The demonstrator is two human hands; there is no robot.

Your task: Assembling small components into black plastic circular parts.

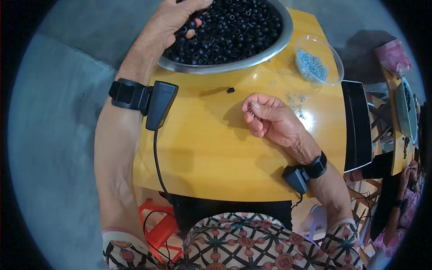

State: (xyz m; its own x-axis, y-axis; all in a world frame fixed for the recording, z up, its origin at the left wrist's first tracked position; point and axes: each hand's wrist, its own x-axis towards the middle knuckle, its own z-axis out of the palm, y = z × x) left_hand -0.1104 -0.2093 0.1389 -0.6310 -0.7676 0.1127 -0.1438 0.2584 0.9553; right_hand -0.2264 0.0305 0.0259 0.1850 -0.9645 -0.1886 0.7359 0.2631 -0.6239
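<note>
My left hand (176, 19) reaches into a wide metal basin (225, 69) heaped with small black plastic pieces (234, 31), some round and some hollow. Its fingers curl around black pieces among the heap; part of the hand is cut off by the picture's top edge. Over the table, my right hand (270, 118) is closed, thumb against the fingers, pinching a small metal spring (251, 112). One loose black piece (231, 90) lies on the table between the basin and my right hand. Several small springs (297, 104) are scattered just beyond my right hand.
A clear round tub (336, 67) holding many small springs stands at the table's far right. The yellow table (211, 166) ends near my body. A red plastic stool (161, 229) is below left. At right, another person's hands (408, 171) are by a second table with a pale green basin (405, 110).
</note>
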